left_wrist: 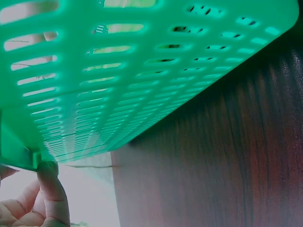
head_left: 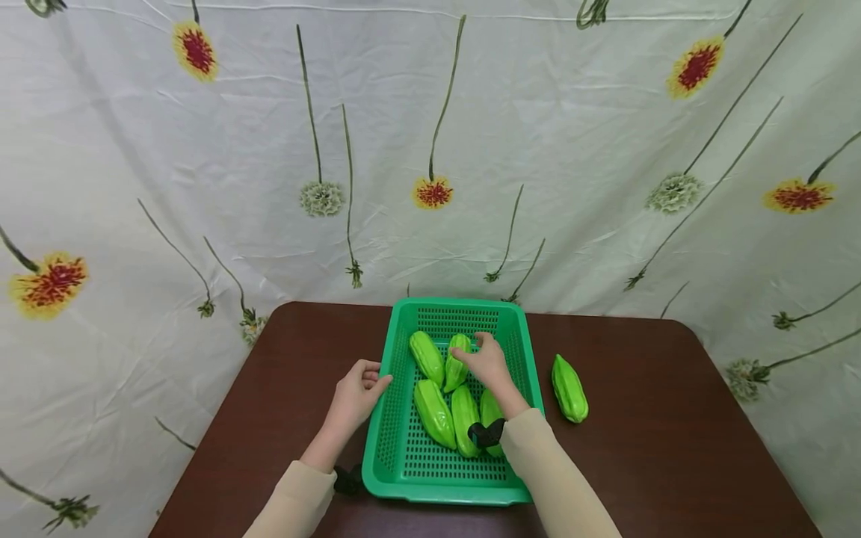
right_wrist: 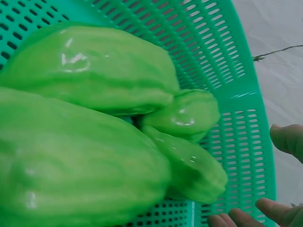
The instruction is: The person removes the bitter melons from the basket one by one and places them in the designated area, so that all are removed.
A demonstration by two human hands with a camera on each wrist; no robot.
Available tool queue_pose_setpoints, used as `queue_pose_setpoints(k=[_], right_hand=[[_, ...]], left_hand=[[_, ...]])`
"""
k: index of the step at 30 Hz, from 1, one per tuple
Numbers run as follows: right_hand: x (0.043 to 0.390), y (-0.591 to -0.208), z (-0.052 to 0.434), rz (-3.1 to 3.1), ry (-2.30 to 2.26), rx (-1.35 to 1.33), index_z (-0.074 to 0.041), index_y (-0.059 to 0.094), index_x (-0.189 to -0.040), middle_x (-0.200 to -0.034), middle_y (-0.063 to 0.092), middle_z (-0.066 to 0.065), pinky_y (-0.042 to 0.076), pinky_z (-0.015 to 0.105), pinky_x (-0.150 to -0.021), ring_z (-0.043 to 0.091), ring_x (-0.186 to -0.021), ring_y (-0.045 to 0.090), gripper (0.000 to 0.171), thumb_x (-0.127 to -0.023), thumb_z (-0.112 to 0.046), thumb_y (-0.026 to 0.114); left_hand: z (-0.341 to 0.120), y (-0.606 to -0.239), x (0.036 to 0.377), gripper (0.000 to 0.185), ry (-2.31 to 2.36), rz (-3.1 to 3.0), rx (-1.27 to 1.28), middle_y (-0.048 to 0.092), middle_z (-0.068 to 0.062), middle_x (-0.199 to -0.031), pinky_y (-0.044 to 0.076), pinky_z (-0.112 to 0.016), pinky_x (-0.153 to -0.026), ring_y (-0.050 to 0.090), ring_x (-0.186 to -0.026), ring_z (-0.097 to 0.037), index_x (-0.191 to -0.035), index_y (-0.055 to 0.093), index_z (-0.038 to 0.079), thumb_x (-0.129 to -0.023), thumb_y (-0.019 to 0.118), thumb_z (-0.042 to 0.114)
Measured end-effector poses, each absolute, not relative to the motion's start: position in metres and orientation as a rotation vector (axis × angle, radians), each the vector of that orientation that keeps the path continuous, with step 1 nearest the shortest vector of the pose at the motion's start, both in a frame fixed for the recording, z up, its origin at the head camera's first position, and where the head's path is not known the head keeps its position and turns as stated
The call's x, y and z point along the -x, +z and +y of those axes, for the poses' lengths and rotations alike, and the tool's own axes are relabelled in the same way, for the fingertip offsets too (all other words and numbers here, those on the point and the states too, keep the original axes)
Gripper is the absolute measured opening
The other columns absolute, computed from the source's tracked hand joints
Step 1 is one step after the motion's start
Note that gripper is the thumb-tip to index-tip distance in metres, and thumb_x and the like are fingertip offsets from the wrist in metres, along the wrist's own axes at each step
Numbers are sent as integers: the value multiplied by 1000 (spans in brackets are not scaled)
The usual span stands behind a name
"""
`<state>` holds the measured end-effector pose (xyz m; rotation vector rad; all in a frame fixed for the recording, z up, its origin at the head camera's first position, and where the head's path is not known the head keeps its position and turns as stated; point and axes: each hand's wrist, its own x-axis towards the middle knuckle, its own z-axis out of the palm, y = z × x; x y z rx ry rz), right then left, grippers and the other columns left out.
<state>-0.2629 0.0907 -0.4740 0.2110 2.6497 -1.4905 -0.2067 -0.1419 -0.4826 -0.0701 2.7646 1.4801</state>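
A green slotted plastic basket (head_left: 464, 303) holds several bright green, ribbed, gourd-like vegetables. My left hand (head_left: 356, 396) grips the basket's left rim, thumb on top; in the left wrist view its curled finger (left_wrist: 52, 189) meets the rim from beneath. Over the far part of the basket hovers my right hand (head_left: 489, 362), thumb and fingers spread around nothing. Nearest to it lies one vegetable (head_left: 459, 345), with another (head_left: 427, 355) to its left. Three more sit nearer me, one (head_left: 489, 407) partly hidden by my right wrist. Glossy ribbed skins (right_wrist: 80, 170) fill much of the right wrist view.
One more green vegetable (head_left: 570, 388) lies on the dark brown table (head_left: 646, 448), right of the basket. Behind the table hangs a pale flower-printed cloth (head_left: 377, 224). Black wrist straps show at both sleeves.
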Motion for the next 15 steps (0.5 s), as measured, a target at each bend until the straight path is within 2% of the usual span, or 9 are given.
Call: queue_pose_setpoints(k=[15], right_hand=[[270,-498,79,2624,-1445,-354,9,37,-144,-143,42,33,46,58,-98,47,-128,46,76,-89,-31,72]], left_hand=[[-142,-483,206,33,1495,2762,80,62,-16,-107,53,-36,-73,62,-95,-26,-122,58,0,-95,66,17]])
